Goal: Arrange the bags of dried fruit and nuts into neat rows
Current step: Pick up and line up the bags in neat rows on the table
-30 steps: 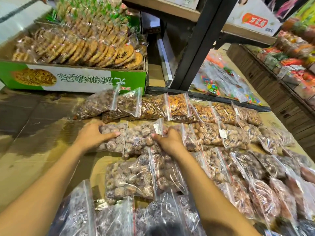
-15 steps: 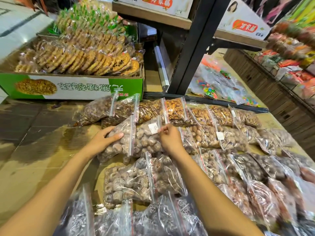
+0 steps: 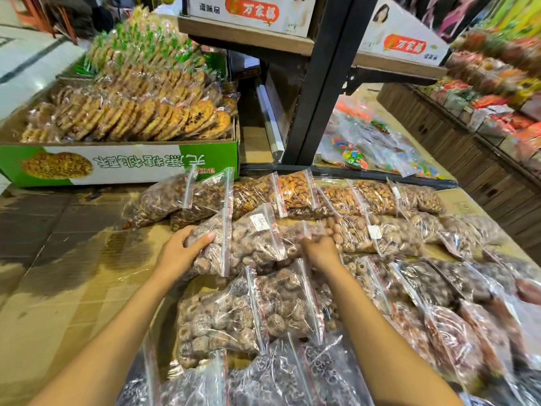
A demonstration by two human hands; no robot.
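Note:
Clear zip bags of dried fruit and nuts lie in rows on flattened cardboard point(image 3: 73, 291). My left hand point(image 3: 178, 253) grips the left end bag of pale brown dried fruit point(image 3: 212, 247) in the second row, tilted up on its edge. My right hand point(image 3: 320, 249) is closed on the top of a bag point(image 3: 295, 235) two places to the right, beside a labelled bag point(image 3: 254, 238). The back row of nut bags point(image 3: 295, 194) runs behind them. Closer to me lie bags of dried mushrooms point(image 3: 234, 315).
A green and white carton of wrapped round biscuits point(image 3: 117, 162) stands at the back left. A black shelf post point(image 3: 322, 83) rises behind the rows, with bags of coloured sweets point(image 3: 366, 148) beside it. Packaged goods fill shelves at the far right point(image 3: 497, 112).
My left hand has lifted the end bag from flat to tilted up. My right hand has shifted from the labelled bag to the one on its right. The camera has tipped upward.

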